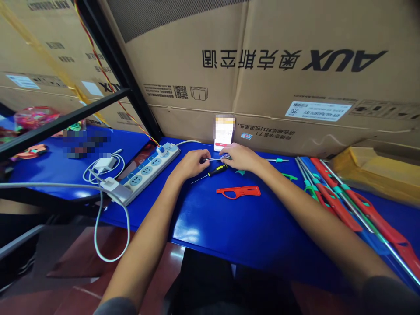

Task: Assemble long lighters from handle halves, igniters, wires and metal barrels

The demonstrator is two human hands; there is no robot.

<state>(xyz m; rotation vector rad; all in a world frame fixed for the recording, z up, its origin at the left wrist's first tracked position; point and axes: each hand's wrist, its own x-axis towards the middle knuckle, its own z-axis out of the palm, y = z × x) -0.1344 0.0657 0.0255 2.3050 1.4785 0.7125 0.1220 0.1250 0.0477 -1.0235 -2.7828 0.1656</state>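
My left hand [194,164] is closed in a pinch on one end of a thin, pale wire [215,159]. My right hand [241,158], also closed, grips the wire's other end together with small parts that its fingers mostly hide. A metal tube [281,160] with a green piece on it sticks out past my right wrist; whether I hold it I cannot tell. Just below the hands lies a yellow-and-black screwdriver [216,170]. Nearer me rests a red lighter handle shell [239,191], flat on the blue table [210,223]. A small green part [239,172] lies under my right hand.
A lit phone [224,134] leans on a big cardboard box [262,87] behind the hands. Left stands a power strip [144,173] with a looping white cable [96,218]. Several red long-necked lighters [370,210] lie at right beside an open carton [377,170]. A black frame post [114,57] rises left.
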